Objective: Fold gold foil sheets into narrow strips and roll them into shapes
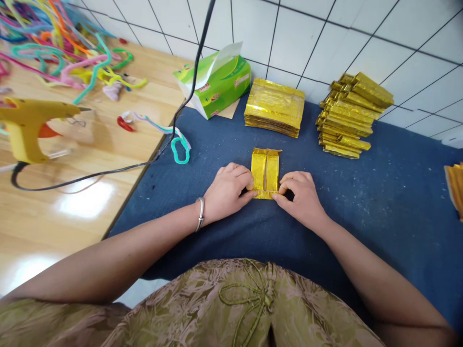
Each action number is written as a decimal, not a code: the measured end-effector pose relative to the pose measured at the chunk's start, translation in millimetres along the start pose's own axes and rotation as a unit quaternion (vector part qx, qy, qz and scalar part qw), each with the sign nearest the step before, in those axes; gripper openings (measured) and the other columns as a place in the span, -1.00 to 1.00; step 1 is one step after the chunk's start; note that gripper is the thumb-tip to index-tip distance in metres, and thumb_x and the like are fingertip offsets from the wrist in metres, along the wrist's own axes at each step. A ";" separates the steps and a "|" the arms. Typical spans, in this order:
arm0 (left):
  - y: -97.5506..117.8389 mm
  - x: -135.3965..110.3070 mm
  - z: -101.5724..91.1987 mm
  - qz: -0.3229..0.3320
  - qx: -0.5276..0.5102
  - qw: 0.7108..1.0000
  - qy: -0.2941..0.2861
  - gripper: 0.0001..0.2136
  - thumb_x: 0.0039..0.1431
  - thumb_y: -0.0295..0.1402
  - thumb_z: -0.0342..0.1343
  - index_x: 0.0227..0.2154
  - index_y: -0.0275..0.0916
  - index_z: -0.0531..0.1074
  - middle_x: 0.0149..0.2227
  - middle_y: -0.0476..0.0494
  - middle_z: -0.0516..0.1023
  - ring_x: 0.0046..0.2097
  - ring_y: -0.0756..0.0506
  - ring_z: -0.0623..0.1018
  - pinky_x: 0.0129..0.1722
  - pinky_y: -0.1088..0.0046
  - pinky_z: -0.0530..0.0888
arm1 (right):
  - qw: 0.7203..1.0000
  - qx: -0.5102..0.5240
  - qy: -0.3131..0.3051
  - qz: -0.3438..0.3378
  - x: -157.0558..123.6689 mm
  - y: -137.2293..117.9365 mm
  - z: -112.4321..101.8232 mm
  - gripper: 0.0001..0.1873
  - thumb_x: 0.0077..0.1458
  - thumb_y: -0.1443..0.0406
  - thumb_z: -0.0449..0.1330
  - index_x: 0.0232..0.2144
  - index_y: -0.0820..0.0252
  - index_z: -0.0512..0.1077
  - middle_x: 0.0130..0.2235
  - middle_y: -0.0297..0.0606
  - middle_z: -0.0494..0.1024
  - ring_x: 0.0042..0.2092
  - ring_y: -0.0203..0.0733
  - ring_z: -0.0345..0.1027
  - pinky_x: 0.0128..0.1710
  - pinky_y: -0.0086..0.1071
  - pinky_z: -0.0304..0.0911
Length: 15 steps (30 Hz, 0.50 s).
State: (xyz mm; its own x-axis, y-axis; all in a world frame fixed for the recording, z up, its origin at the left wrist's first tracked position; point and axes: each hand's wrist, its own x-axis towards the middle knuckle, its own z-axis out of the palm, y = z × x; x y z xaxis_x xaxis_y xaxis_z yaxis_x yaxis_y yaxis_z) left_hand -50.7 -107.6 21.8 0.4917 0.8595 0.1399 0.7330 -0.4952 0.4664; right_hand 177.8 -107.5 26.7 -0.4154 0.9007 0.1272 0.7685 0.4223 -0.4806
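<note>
A small sheet of gold foil paper (pixel 258 169) lies on the dark blue cloth in front of me. Its two sides are folded inward and meet at a narrow gap down the middle, with creased strips along the top and bottom edges. My left hand (pixel 231 188) pinches the lower left corner between thumb and fingers. At the lower right corner, my right hand (pixel 299 195) does the same, its fingers curled and thumb on the bottom fold. Behind it sit a flat stack of gold paper (pixel 275 106) and a pile of folded gold strips (pixel 349 118).
A green tissue pack (pixel 227 84) stands against the tiled wall. On the wooden table at left lie a yellow glue gun (pixel 32 123) and tangled coloured pipe cleaners (pixel 87 62). A black cable (pixel 183 103) crosses the view. More gold paper (pixel 456 185) shows at the right edge.
</note>
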 end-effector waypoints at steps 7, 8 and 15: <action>-10.8 2.1 -2.5 0.039 -0.023 0.999 -0.023 -0.87 0.18 -0.27 0.09 -0.39 -0.22 0.38 -0.27 -0.07 0.45 -0.15 -0.11 0.34 -0.13 0.33 0.23 | 1.000 0.024 -0.018 -0.004 2.1 5.1 -2.5 -0.87 -0.01 0.22 0.26 -0.48 0.12 0.39 -0.23 -0.29 0.46 -0.11 -0.12 0.26 -0.04 -0.17 0.07; -11.5 2.4 -2.6 0.041 -0.025 0.999 -0.023 -0.87 0.18 -0.28 0.09 -0.39 -0.22 0.38 -0.27 -0.07 0.45 -0.14 -0.11 0.34 -0.13 0.33 0.22 | 0.999 0.028 -0.021 -0.004 2.6 5.6 -3.1 -0.88 -0.01 0.23 0.25 -0.47 0.11 0.40 -0.23 -0.29 0.46 -0.11 -0.12 0.27 -0.03 -0.17 0.07; -12.5 0.9 0.6 0.132 -0.016 0.991 -0.016 -0.81 0.23 -0.42 -0.02 -0.19 -0.12 0.47 -0.18 -0.08 0.48 -0.15 -0.07 0.37 -0.16 0.37 0.25 | 0.999 0.040 -0.019 0.000 4.1 5.1 -4.2 -0.90 0.04 0.23 0.21 -0.45 0.11 0.39 -0.23 -0.30 0.48 -0.10 -0.13 0.29 -0.02 -0.17 0.07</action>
State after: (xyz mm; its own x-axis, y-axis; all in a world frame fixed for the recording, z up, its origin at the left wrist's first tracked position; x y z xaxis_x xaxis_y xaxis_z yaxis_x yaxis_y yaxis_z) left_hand -59.1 -100.7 15.6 0.6796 0.6958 0.2324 0.5619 -0.6974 0.4448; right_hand 182.1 -101.2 28.4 -0.4358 0.8951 0.0944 0.7271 0.4120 -0.5492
